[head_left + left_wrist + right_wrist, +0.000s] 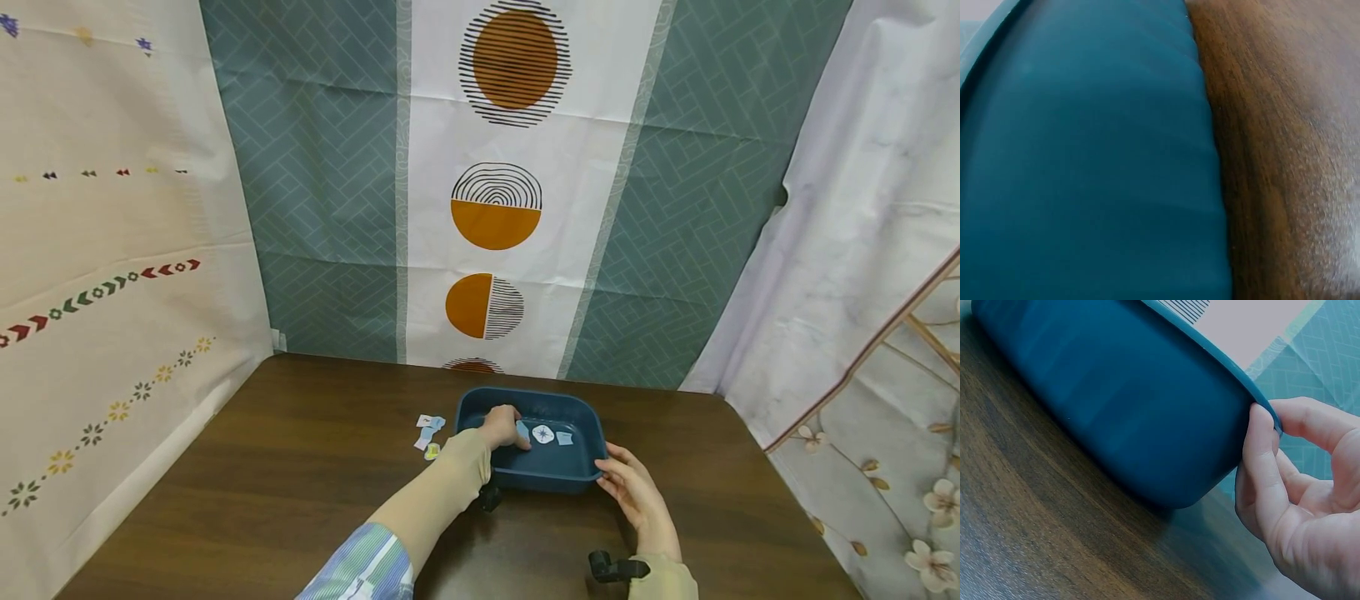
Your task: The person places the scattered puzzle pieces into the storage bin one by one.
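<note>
A dark blue box (551, 481) holds several small paper pieces, among them a white round piece with a blue star (543, 434) and a light blue piece (565, 438). Inside its left part is my left hand (501, 427), thumb and index finger apart beside another light blue piece (522, 430); whether they touch it cannot be told. My right hand (633, 496) grips the box's right front corner. In the right wrist view, the thumb and fingers of that hand (1310, 481) pinch the rim of the box (1147, 406). Only the box's outer wall (1091, 150) shows in the left wrist view, without the hand.
Left of the box, light blue and white pieces (426, 433) and a yellow piece (432, 452) lie on the brown wooden table (315, 467). Patterned cloths (330, 183) hang behind the table and on both sides.
</note>
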`<state>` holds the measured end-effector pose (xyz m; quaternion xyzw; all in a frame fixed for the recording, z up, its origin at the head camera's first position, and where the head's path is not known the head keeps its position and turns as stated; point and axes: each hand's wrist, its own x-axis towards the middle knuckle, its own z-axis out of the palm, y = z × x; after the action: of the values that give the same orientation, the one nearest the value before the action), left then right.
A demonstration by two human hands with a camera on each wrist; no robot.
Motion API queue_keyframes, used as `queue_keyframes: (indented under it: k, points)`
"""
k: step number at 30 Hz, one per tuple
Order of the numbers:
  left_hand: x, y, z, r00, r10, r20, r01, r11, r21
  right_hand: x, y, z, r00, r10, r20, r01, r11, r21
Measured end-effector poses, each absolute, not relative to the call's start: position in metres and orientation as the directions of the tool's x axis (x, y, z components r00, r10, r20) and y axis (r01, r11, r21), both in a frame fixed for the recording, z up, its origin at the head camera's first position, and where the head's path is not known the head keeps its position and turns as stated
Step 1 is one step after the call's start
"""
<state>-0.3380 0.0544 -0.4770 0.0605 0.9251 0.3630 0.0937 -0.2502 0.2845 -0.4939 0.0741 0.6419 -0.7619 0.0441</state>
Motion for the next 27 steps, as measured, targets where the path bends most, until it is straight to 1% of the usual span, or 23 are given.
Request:
queue_keyframes:
  k: [11, 20, 27]
  points:
    - [-0.339, 0.057, -0.476, -0.972, 0.187, -0.141, 0.047, 0.746, 0.665, -0.250, 0.285, -0.493, -0.986, 0.027, -0.163, 0.156, -0.173, -0.973]
    - [-0.336, 0.055, -0.473, -0.967, 0.211, -0.144, 0.074, 0.772, 0.631, -0.250, 0.283, -0.493, -0.985, 0.027, -0.169, 0.161, -0.183, -0.970]
    - [-0.330, 0.044, -0.460, -0.944, 0.284, -0.170, 0.090, 0.714, 0.695, -0.250, 0.284, -0.493, -0.985, 0.027, -0.170, 0.162, -0.187, -0.969]
